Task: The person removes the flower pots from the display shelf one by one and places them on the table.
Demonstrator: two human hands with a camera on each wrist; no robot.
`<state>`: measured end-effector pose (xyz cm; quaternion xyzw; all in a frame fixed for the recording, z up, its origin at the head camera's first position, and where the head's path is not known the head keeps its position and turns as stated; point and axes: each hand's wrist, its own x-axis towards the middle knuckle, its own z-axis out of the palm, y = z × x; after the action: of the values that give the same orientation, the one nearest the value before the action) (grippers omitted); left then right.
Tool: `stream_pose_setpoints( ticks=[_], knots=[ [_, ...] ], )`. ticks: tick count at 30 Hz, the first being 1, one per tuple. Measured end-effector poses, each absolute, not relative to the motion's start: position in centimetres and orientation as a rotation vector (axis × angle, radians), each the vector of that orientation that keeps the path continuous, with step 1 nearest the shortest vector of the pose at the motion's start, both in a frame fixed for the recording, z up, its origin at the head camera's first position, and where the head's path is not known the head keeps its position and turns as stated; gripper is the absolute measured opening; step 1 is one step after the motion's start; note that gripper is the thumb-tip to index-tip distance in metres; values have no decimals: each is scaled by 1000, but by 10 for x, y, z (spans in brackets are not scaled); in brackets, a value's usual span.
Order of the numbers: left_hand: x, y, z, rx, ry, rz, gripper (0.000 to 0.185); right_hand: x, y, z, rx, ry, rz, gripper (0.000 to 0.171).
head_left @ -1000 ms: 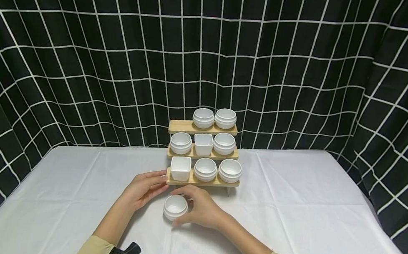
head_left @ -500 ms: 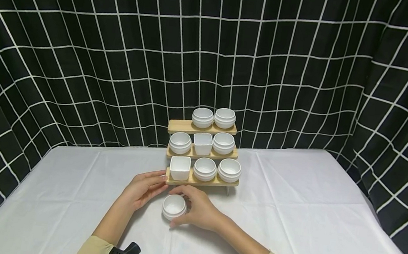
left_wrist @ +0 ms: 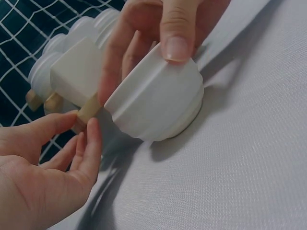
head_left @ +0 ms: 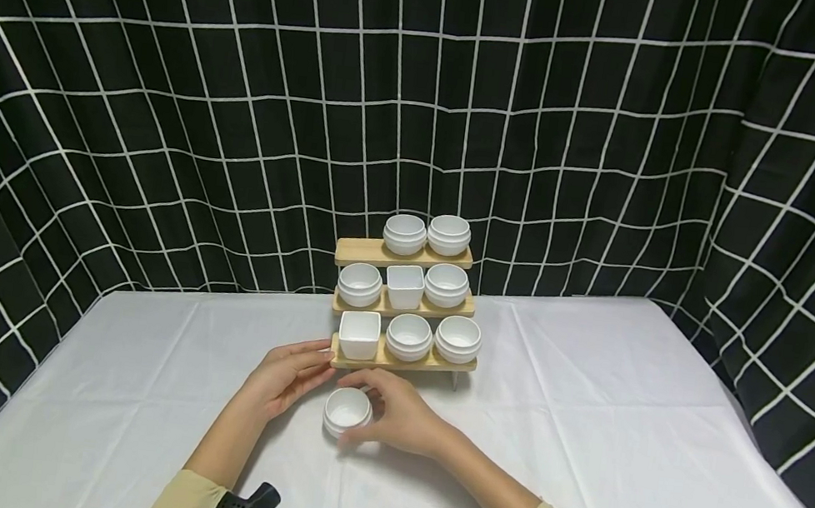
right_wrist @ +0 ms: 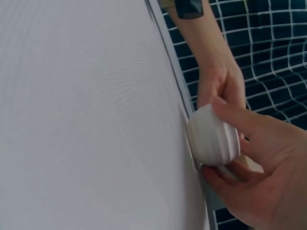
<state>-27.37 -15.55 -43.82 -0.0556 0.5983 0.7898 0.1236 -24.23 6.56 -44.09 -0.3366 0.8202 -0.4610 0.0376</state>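
A small round white bowl (head_left: 346, 409) sits on the white tablecloth just in front of a three-tier wooden rack (head_left: 403, 362). My right hand (head_left: 373, 409) grips it, thumb on the near side and fingers over the far rim. In the left wrist view the bowl (left_wrist: 156, 98) is tipped, with its lower edge on the cloth. My left hand (head_left: 311, 367) lies with relaxed fingers touching the left end of the rack's bottom shelf (left_wrist: 88, 108). The right wrist view shows the bowl (right_wrist: 213, 136) between my right hand's fingers (right_wrist: 240, 122).
The rack holds several white bowls and two square cups (head_left: 360, 334), one of them on the middle shelf (head_left: 405, 285). A black curtain with a white grid (head_left: 169, 93) hangs behind and at both sides. The table edge (head_left: 769, 463) runs down the right.
My right hand has shifted the bowl slightly left and toward the rack. The left hand has stayed at the shelf's end.
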Motion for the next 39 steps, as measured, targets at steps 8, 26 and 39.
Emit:
stream_pose_setpoints(
  ticks=[8, 26, 39],
  knots=[
    [-273, -155, -438, -148, 1748, 2299, 49, -242, 68, -435, -992, 2404, -1524, 57],
    [-273, -156, -438, -142, 1736, 2297, 50, -241, 71, -423, -1004, 2375, -1583, 42],
    [-272, -155, -438, -138, 1739, 2291, 50, -240, 72, -416, -1062, 2419, -1555, 39]
  ],
)
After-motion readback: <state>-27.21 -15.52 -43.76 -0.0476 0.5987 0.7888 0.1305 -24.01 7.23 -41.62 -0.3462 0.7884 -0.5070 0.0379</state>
